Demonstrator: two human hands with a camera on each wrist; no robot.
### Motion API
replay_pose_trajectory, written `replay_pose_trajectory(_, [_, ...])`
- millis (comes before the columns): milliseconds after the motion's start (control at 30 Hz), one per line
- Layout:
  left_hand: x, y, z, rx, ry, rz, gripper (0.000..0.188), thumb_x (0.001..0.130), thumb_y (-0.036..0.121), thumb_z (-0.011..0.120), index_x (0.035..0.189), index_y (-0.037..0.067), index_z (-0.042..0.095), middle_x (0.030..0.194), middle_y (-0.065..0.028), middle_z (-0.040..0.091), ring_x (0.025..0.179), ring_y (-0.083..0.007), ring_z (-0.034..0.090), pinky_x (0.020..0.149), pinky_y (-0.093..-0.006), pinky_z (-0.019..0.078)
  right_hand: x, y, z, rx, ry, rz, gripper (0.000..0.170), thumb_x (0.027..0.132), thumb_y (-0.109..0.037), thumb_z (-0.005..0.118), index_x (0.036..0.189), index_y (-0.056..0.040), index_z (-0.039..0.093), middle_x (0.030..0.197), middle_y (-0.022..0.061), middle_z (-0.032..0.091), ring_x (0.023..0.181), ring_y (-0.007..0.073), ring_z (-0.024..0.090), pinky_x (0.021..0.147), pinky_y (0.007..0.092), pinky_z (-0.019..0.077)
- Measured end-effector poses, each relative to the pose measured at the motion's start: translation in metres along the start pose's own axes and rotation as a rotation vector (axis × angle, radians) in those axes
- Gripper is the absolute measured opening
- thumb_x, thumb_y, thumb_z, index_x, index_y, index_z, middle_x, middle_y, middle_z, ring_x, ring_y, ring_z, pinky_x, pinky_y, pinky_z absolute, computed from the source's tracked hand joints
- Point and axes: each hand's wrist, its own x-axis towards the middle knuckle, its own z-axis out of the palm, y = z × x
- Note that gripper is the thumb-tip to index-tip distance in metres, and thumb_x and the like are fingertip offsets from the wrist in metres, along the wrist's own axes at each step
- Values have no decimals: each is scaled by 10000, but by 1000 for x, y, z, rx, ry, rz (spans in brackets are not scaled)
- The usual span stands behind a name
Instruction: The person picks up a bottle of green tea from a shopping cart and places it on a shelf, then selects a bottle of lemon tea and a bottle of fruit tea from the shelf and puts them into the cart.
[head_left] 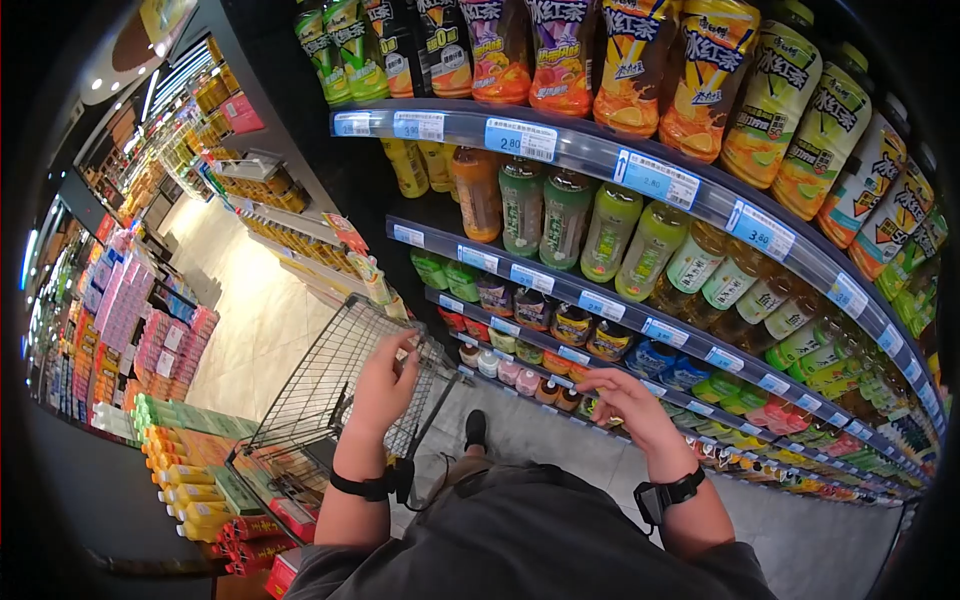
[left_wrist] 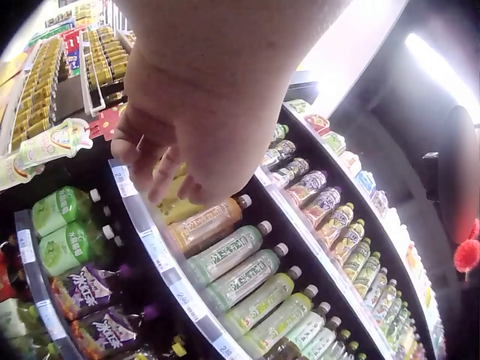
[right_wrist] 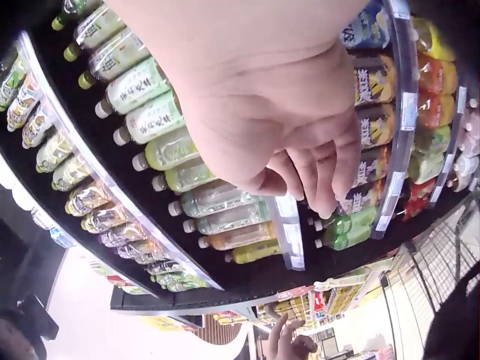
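Note:
In the head view my left hand is raised over the wire shopping cart, fingers loosely bent and holding nothing. My right hand hovers in front of the lower drink shelves, also with nothing in it and its fingers relaxed. Bottled drinks stand in rows on the shelves, among them orange-labelled iced tea bottles on the top row and a dark green bottle one row below. The left wrist view has the left hand overlapping an orange bottle. Green bottles appear past the right fingers in the right wrist view.
Blue price tags line the curved shelf edges. Stacked yellow-capped bottles and cartons stand at the lower left beside the cart. A bright tiled aisle runs away at the left, past pink packs.

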Motion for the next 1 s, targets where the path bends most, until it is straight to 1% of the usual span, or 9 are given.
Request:
replay_pose_trajectory(167, [43, 5, -7, -106, 61, 79, 326, 942, 1, 613, 1266, 36, 616, 1010, -63, 610, 619, -122, 482, 582, -261, 414, 36, -48, 34, -87, -103, -86, 399, 993, -51, 490, 1388, -40, 547, 1299, 62, 665, 826, 115, 646, 740, 257, 520])
replay_pose_trajectory(400, [133, 8, -11, -221, 84, 229, 326, 938, -12, 610, 1261, 25, 609, 1134, -76, 583, 672, -110, 491, 621, -244, 426, 82, -120, 83, -169, -204, -191, 543, 1016, -13, 505, 1547, -87, 419, 885, 38, 612, 851, 84, 609, 735, 253, 506])
replay_pose_trajectory(467, [159, 16, -16, -261, 73, 257, 329, 941, -7, 609, 1268, 23, 601, 1175, -80, 573, 683, -103, 499, 628, -237, 432, 95, -138, 99, -190, -183, -240, 636, 984, 6, 517, 1589, -72, 338, 991, 62, 669, 888, 124, 638, 810, 277, 518])
replay_pose_trajectory(500, [173, 17, -18, -283, 59, 291, 341, 943, 0, 614, 1283, 29, 591, 1196, -87, 568, 689, -96, 507, 631, -234, 440, 107, -139, 102, -200, -192, -279, 713, 961, 45, 519, 1618, -69, 264, 1355, 125, 589, 958, 141, 640, 836, 283, 531])
replay_pose_trajectory(533, [186, 19, -19, -290, 52, 297, 341, 943, 0, 614, 1283, 29, 591, 1196, -87, 568, 689, -96, 507, 631, -234, 440, 115, -145, 107, -202, -180, -279, 713, 961, 45, 519, 1618, -69, 264, 1355, 125, 589, 958, 141, 640, 836, 283, 531])
replay_pose_trajectory(600, [210, 23, -19, -318, 58, 348, 357, 943, 5, 624, 1296, 25, 577, 1206, -93, 566, 690, -91, 514, 634, -232, 447, 126, -162, 120, -280, -161, -352, 759, 947, 52, 521, 1631, -64, 211, 1671, 123, 238, 1021, 155, 636, 845, 278, 540])
replay_pose_trajectory(633, [221, 23, -17, -331, 56, 372, 364, 945, 25, 643, 1301, 11, 565, 1175, -100, 568, 678, -99, 523, 621, -234, 453, 135, -169, 124, -283, -201, -371, 812, 933, 49, 531, 1643, -70, 156, 1727, 91, 4, 1050, 170, 632, 825, 270, 545])
replay_pose_trajectory(767, [256, 27, -8, -435, 6, 343, 340, 950, 74, 678, 1259, -13, 567, 1053, -105, 577, 658, -125, 551, 581, -261, 469, 159, -178, 135, -413, -122, -478, 839, 923, 44, 575, 1630, -22, 128, 1696, 207, 60, 1093, 211, 661, 762, 282, 568])
replay_pose_trajectory(1000, [295, 8, 6, -426, -194, 455, 257, 958, 88, 662, 1184, -23, 611, 995, -131, 643, 728, -149, 614, 640, -299, 502, 181, -179, 137, -528, -49, -498, 859, 916, 49, 597, 1624, -12, 115, 1640, 253, 195, 1094, 210, 677, 766, 280, 571])
